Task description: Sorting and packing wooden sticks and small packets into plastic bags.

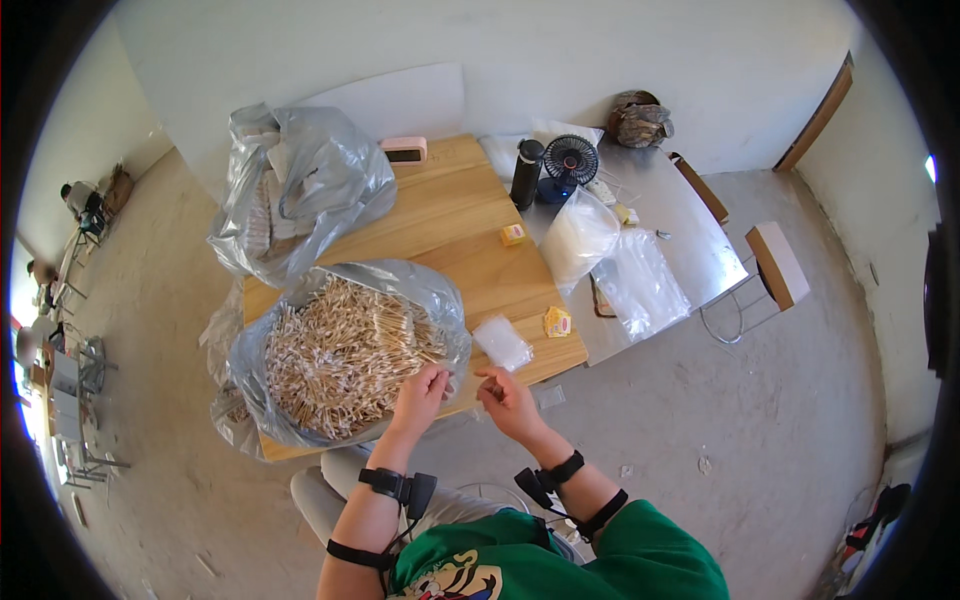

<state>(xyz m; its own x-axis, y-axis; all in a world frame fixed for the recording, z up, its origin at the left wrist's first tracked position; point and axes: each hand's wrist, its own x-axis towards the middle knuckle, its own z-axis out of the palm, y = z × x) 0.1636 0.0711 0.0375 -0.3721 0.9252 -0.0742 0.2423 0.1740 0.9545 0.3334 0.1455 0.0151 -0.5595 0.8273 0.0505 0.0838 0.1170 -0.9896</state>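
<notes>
A grey plastic bag (445,285) lies open on the near left of the wooden table, full of loose cotton swabs (345,355) with pale sticks and white tips. At its right edge is my left hand (424,388), fingers pinched together; whatever they hold is too small to make out. Just to the right, apart from it, my right hand (507,402) has its fingers curled in toward the left hand, and their contents cannot be made out either. Beyond my right hand, a stack of clear plastic bags (503,343) rests on the wood.
Behind stands another grey bag (340,165) with packed bundles. Small yellow packets (557,321) and a pink device (404,151) sit on the wooden table (440,215). A metal table (690,235) adjoins it, with a black bottle (527,174), fan (570,162) and plastic bags (640,285).
</notes>
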